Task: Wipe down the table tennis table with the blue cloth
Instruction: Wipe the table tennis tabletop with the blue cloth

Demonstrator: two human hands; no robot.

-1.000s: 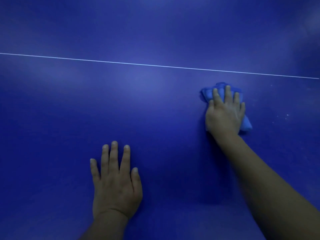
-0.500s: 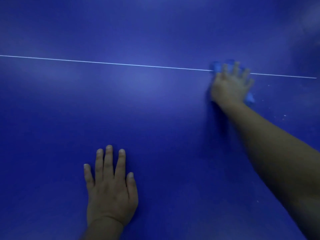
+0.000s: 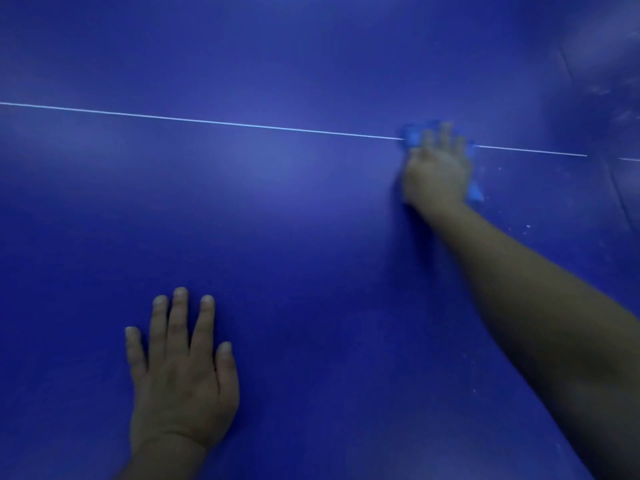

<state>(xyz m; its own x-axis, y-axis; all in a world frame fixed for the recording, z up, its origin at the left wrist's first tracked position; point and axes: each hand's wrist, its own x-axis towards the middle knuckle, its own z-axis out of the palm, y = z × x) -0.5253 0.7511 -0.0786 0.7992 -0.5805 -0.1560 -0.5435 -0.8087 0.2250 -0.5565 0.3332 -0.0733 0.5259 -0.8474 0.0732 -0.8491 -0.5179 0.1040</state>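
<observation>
Two hands: both on the deep blue counter (image 3: 311, 271), seen from the head camera looking down.
Left hand (image 3: 181, 372): lying flat, palm down, near the lower left of the view. Its fingers (image 3: 180, 317) are straight and slightly spread, holding nothing, just resting on the counter surface.
White line (image 3: 207, 121): thin stripe running across the counter from the left edge, sloping a bit down to the right. It goes under the cloth and shows again on the far side.
Right hand (image 3: 437, 173): reached out well ahead and to the right of the left one, arm stretched in from the lower right corner. It's a bit blurry, but the fingers (image 3: 445, 136) look laid out fairly straight on top of the cloth, pressing it down onto the counter.
Blue cloth (image 3: 412, 136): bunched up under the right hand, sitting right on the white line. A lighter blue bit pokes out past the fingertips and another corner sticks out by the wrist side on the right.
Specks (image 3: 527, 226): a few small pale spots on the counter just right of the cloth.
</observation>
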